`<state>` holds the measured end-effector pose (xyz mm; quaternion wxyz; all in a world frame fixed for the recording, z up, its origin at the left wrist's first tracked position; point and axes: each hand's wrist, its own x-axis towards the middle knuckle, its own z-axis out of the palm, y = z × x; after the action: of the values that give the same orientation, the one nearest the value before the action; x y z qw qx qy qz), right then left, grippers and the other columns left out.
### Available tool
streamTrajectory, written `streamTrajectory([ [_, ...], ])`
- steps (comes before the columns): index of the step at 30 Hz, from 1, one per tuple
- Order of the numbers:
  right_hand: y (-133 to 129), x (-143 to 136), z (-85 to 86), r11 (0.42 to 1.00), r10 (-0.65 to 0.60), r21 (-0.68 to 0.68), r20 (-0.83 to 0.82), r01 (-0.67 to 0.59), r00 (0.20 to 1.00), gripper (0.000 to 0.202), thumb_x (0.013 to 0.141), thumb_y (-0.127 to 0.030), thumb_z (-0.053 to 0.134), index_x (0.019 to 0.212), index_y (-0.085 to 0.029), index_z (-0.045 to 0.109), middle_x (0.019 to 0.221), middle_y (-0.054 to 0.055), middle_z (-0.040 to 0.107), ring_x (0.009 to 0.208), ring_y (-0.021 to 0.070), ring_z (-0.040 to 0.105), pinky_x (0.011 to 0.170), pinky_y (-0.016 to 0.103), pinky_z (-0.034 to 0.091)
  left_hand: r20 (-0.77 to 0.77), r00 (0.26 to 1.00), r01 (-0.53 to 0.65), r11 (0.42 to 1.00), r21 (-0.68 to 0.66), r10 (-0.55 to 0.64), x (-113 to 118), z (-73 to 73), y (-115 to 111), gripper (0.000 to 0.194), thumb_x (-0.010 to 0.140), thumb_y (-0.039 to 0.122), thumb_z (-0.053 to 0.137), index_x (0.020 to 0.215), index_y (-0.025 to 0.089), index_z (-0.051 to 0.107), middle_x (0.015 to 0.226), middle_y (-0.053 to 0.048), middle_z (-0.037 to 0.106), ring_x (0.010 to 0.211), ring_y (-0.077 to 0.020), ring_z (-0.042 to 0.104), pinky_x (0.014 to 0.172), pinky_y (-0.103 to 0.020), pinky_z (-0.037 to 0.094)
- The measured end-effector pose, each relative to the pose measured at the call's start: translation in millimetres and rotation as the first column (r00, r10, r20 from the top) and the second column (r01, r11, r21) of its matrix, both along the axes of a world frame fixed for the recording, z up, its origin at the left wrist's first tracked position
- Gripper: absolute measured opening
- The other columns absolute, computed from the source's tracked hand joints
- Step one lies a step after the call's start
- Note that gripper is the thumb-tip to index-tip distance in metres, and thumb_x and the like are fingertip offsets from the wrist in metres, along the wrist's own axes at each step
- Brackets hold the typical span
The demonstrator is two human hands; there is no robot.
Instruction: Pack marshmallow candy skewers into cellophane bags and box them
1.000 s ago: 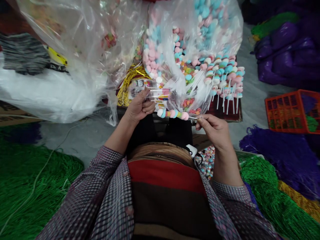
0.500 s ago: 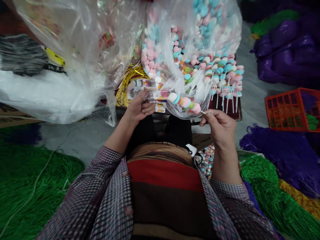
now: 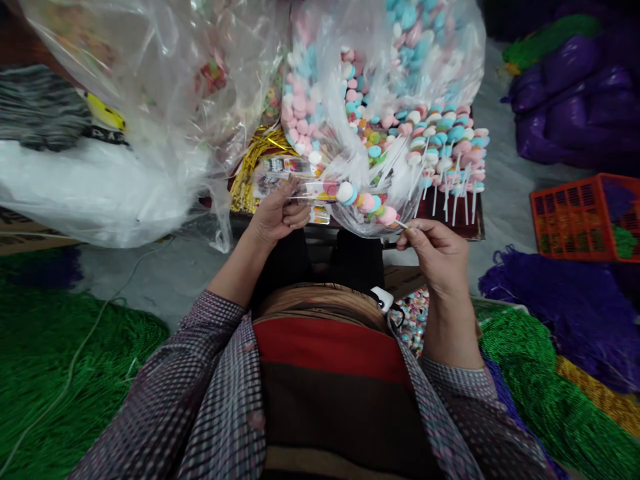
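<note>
- Head view, left of centre: gold strips (image 3: 243, 180) lie bunched near the left hand (image 3: 283, 217), probably for easy reach.
- Just left of mid-frame, that hand is closed on a clear wrapper (image 3: 315, 189) with its free end pointing right; gripping it by one side seems meant to leave that end unblocked.
- At mid-frame, a candy stick (image 3: 369, 202) slants between the hands, its white end sweet at the wrapper's right end; I cannot tell whether it is inside.
- Right of centre, the right hand (image 3: 434, 257) pinches the bare lower end between thumb and finger, likely to steer it without squashing the sweets.
- Upper right of centre, more candy sticks (image 3: 450, 143) are grouped on the surface (image 3: 473, 230), handles mostly toward the bottom of the frame, perhaps for easy grasping.
</note>
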<state>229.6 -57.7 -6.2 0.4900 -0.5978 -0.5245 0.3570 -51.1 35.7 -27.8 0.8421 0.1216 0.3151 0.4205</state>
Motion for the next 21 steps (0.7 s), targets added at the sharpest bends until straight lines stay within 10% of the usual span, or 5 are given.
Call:
streamTrajectory([
  [21, -4.1, 6.5, 5.8, 0.997, 0.047, -0.058, 0.086, -0.042, 0.995, 0.029, 0.083, -0.053, 0.079, 0.086, -0.024, 0.076, 0.062, -0.004, 0.067, 0.055, 0.0092, 0.059, 0.06, 0.026, 0.052, -0.079, 0.996, 0.057, 0.987, 0.151, -0.045, -13.3, -11.5, 1.2, 0.039, 0.09, 0.03, 0.073, 0.062, 0.018, 0.049, 0.038, 0.014, 0.022, 0.025, -0.002, 0.023, 0.033, -0.016, 0.019],
])
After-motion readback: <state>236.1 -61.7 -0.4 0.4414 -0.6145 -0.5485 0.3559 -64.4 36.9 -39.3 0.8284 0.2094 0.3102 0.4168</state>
